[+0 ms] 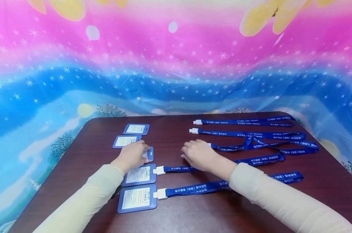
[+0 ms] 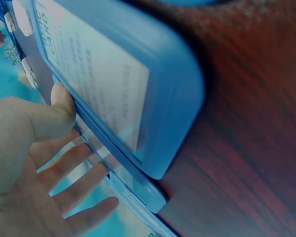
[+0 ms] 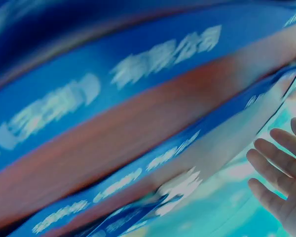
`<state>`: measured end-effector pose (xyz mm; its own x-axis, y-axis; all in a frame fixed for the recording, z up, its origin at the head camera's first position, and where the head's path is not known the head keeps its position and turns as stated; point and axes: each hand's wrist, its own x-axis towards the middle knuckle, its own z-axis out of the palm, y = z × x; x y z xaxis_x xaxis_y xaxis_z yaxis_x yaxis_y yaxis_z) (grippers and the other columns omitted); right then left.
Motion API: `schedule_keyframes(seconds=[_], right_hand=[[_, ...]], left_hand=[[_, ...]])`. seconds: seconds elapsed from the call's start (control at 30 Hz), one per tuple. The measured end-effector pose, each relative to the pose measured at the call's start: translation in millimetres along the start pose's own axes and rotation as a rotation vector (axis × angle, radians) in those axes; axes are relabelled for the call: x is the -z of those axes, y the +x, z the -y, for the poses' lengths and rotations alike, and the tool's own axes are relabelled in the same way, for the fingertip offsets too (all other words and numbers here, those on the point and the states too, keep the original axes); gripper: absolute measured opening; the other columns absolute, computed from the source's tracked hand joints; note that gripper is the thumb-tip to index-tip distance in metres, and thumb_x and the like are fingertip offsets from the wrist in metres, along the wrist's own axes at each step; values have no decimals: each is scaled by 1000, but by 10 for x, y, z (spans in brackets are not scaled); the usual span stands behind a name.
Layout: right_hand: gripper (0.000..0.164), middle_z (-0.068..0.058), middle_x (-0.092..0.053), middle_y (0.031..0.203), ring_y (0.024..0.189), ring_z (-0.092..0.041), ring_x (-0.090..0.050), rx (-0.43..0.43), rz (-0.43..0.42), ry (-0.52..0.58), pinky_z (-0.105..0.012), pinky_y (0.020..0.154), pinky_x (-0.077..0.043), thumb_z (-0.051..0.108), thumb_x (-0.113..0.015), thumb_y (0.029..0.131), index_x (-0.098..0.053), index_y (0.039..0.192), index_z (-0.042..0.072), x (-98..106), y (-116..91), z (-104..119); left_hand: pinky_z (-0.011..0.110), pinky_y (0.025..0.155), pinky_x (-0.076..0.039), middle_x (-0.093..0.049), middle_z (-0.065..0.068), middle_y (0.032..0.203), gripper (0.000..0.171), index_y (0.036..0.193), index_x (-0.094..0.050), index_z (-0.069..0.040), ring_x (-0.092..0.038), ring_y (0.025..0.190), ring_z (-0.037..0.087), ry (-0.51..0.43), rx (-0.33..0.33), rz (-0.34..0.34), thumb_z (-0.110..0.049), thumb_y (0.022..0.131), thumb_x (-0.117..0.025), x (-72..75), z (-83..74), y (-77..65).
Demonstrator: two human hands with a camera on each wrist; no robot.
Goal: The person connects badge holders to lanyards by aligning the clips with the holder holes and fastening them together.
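My left hand (image 1: 133, 154) reaches over a blue card holder (image 1: 149, 154) in the column at the left, its thumb and fingertips at the holder's right end. The left wrist view shows its fingers spread and fairly straight, with the thumb beside the edge of a nearer card holder (image 2: 98, 74). My right hand (image 1: 200, 155) hovers over the blue lanyards, fingers loosely bent and holding nothing. Just beyond it lies a lanyard (image 1: 226, 148) whose white clip is partly hidden by the hand. Another lanyard (image 1: 179, 169) passes beneath it, its clip (image 1: 159, 170) at a card holder (image 1: 139, 175).
At the front, a card holder (image 1: 137, 199) lies joined to a lanyard (image 1: 193, 189). Two card holders, one (image 1: 136, 129) behind the other (image 1: 125, 141), lie farther back. Lanyards (image 1: 246, 122) fill the right of the brown table (image 1: 193, 213); a patterned cloth (image 1: 176, 77) hangs behind.
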<state>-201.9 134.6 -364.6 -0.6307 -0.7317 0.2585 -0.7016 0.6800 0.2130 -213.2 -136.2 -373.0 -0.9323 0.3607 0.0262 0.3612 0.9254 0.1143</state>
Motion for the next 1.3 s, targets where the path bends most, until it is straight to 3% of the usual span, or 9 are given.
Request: schedule_keyframes(seconds=[0.13, 0.27, 0.5, 0.67, 1.0, 1.3], right_hand=[[15, -2, -68, 83, 77, -19, -66, -38, -54, -15, -34, 70, -55, 26, -71, 93, -74, 93, 11, -7, -76, -174], [14, -4, -68, 84, 76, -20, -66, -77, -57, -13, -35, 69, -56, 23, -74, 90, -74, 93, 9, -17, -156, -316], [17, -7, -71, 90, 85, -24, -69, -158, 15, 11, -44, 80, -57, 21, -75, 89, -74, 99, 7, 9, -284, -492], [19, -8, -70, 91, 85, -25, -68, -190, 68, -1, -44, 80, -57, 22, -76, 89, -73, 100, 6, -19, -358, -585], [19, -10, -70, 89, 80, -25, -67, -203, 69, -10, -44, 76, -58, 18, -78, 86, -73, 98, 3, -110, -416, -631], [16, -10, -68, 85, 75, -24, -66, -197, 77, -26, -42, 72, -58, 16, -78, 86, -73, 93, 2, -112, -311, -597]], left_hand=[[45, 93, -51, -66, 12, 116, 47, 121, -71, -5, -64, 105, 29, 0, 4, -1, -21, 80, -85, -16, 5, 2], [47, 94, -51, -65, 14, 120, 47, 122, -70, -5, -63, 109, 31, -7, 9, 6, -21, 80, -84, -10, 6, -11], [47, 94, -51, -64, 14, 121, 46, 122, -70, -6, -62, 109, 31, -11, 14, 6, -20, 80, -84, -5, 9, -17], [46, 93, -51, -65, 12, 118, 46, 122, -71, -6, -63, 107, 30, -4, 6, 1, -21, 80, -84, -32, 21, 1], [46, 94, -51, -64, 11, 119, 47, 124, -70, -8, -62, 109, 29, -24, 9, 11, -22, 81, -83, -48, 13, -1], [47, 96, -50, -64, 11, 122, 48, 125, -69, -8, -61, 112, 30, -27, 8, 1, -22, 81, -83, -43, 37, -22]])
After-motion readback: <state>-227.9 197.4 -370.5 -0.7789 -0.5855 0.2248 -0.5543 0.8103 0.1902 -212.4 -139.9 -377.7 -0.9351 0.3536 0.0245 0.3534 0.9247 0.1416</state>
